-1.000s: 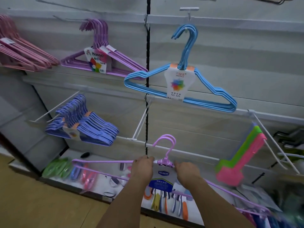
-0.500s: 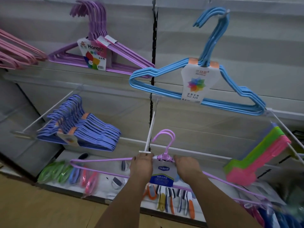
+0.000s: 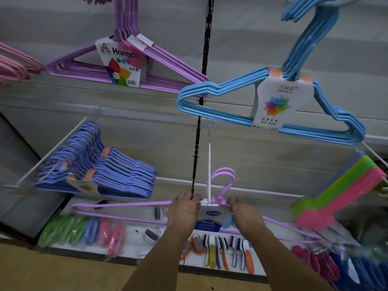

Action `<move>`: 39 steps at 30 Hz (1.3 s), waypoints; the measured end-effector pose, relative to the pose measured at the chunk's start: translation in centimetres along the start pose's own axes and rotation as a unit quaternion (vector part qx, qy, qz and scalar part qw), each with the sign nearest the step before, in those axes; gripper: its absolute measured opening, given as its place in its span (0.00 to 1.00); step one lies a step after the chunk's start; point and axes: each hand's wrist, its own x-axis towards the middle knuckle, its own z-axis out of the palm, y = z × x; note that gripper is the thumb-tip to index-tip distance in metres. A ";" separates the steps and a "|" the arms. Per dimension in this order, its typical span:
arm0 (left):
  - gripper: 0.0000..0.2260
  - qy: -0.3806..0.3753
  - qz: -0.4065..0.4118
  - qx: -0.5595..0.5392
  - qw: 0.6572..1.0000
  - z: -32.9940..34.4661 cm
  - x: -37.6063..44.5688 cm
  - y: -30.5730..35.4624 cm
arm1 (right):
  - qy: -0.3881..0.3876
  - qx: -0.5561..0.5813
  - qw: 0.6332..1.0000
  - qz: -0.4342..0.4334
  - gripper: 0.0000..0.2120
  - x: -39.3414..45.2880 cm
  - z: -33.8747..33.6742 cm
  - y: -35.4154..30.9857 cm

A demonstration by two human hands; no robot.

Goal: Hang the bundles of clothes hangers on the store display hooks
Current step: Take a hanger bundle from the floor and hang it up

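Lilac hanger bundle (image 3: 126,205) held level by both hands at shoulders, low centre, near white display hook (image 3: 209,164). Left hand (image 3: 184,208) curled round left shoulder; right hand (image 3: 244,214) gripped on right shoulder. Bundle's hooks (image 3: 224,177) raised just beside hook rod. Blue bundle (image 3: 273,106) hung upper right, purple bundle (image 3: 117,66) upper left.

Lilac hanger bundle (image 3: 130,206) lies nearly flat, its hooks (image 3: 225,178) beside the white display hook (image 3: 209,164).

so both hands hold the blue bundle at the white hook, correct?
No. The head view shows the left hand and right hand holding the lilac bundle at the white hook; the blue bundle hangs above.
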 end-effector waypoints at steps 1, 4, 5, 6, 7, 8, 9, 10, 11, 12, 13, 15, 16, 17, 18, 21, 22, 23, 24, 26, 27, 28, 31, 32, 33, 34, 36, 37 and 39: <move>0.14 -0.006 0.000 0.003 1.000 0.2 0.1 -0.3 | -0.005 0.005 1.000 0.002 0.17 0.3 0.1 -0.2; 0.14 -0.034 -0.008 0.010 0.999 0.6 0.6 -1.3 | -0.024 0.004 1.000 0.003 0.18 1.3 0.5 -1.0; 0.15 -0.042 -0.010 0.014 0.999 0.7 0.9 -1.5 | -0.029 -0.002 1.000 0.003 0.18 1.6 0.6 -1.2; 0.15 -0.051 -0.014 0.013 0.999 1.0 1.1 -1.7 | -0.034 -0.008 0.999 0.004 0.17 2.0 0.7 -1.2; 0.15 -0.059 -0.020 0.012 0.998 1.3 1.3 -1.7 | -0.038 -0.012 0.999 0.004 0.17 2.3 0.8 -1.3; 0.16 -0.067 -0.024 0.008 0.997 1.6 1.6 -1.7 | -0.042 -0.014 0.999 0.004 0.16 2.6 0.9 -1.2; 0.16 -0.074 -0.027 0.005 0.997 2.1 1.8 -1.7 | -0.046 -0.017 0.999 0.006 0.16 2.9 0.9 -1.2; 0.16 -0.077 -0.031 -0.001 0.997 2.5 1.9 -1.8 | -0.049 -0.021 0.999 0.008 0.15 3.0 1.0 -1.2; 0.16 -0.075 -0.035 -0.007 0.997 3.0 2.0 -1.8 | -0.050 -0.024 0.998 0.013 0.16 3.2 1.1 -1.2; 0.16 -0.070 -0.039 -0.013 0.997 3.5 2.1 -1.9 | -0.047 -0.023 0.998 0.017 0.16 3.3 1.2 -1.3; 0.17 -0.062 -0.045 -0.020 0.997 4.0 2.1 -2.0 | -0.038 -0.020 0.999 0.019 0.15 3.4 1.1 -1.3; 0.18 -0.052 -0.059 -0.029 0.996 4.7 2.5 -2.1 | -0.018 -0.006 1.000 0.010 0.14 3.7 1.0 -1.4; 0.18 -0.049 -0.066 -0.030 0.996 5.0 2.7 -2.2 | -0.016 0.001 1.000 0.001 0.15 3.9 1.1 -1.4; 0.18 -0.045 -0.070 -0.029 0.996 5.2 2.9 -2.2 | -0.017 0.008 1.000 -0.004 0.17 4.1 1.2 -1.4; 0.18 -0.041 -0.074 -0.027 0.996 5.4 3.1 -2.2 | -0.014 0.017 1.000 -0.008 0.18 4.3 1.5 -1.4; 0.18 -0.037 -0.078 -0.033 0.996 5.8 3.1 -2.4 | 0.015 0.052 0.998 -0.017 0.20 4.6 2.5 -1.3; 0.18 -0.036 -0.080 -0.036 0.995 5.9 3.0 -2.4 | 0.021 0.060 0.998 -0.025 0.21 4.8 2.8 -1.5; 0.17 -0.037 -0.081 -0.040 0.995 6.0 2.8 -2.5 | 0.021 0.068 0.997 -0.037 0.22 5.0 3.0 -2.0; 0.17 -0.037 -0.082 -0.048 0.995 6.1 2.8 -2.7 | 0.023 0.088 0.995 -0.044 0.21 5.3 3.2 -2.6; 0.17 -0.041 -0.075 -0.066 0.994 6.2 2.7 -2.9 | 0.044 0.138 0.989 -0.041 0.15 5.6 3.3 -3.6; 0.18 -0.047 -0.070 -0.071 0.994 6.1 2.8 -3.1 | 0.056 0.155 0.986 -0.033 0.14 5.7 3.3 -3.8; 0.19 -0.055 -0.063 -0.070 0.994 6.0 2.9 -3.3 | 0.062 0.157 0.985 -0.025 0.14 5.7 3.3 -4.0; 0.21 -0.069 -0.035 -0.059 0.995 5.5 3.3 -4.0 | 0.065 0.107 0.992 -0.011 0.14 5.6 3.1 -3.8; 0.20 -0.073 -0.025 -0.059 0.995 5.3 3.4 -4.3 | 0.066 0.101 0.993 -0.005 0.14 5.7 3.1 -3.7; 0.20 -0.082 -0.015 -0.064 0.995 5.1 3.5 -4.5 | 0.068 0.102 0.992 0.000 0.14 5.7 3.1 -3.7; 0.20 -0.092 -0.007 -0.070 0.993 4.7 3.6 -4.7 | 0.067 0.105 0.992 0.008 0.14 5.7 3.1 -3.7; 0.19 -0.114 0.008 -0.078 0.990 4.2 3.7 -5.2 | 0.070 0.113 0.991 0.022 0.14 5.5 3.0 -3.7; 0.19 -0.121 0.013 -0.074 0.990 4.0 3.9 -5.6 | 0.071 0.117 0.990 0.024 0.14 5.3 3.0 -3.6; 0.18 -0.117 0.017 -0.041 0.992 3.4 4.3 -6.7 | 0.077 0.124 0.989 0.030 0.13 4.8 2.8 -3.5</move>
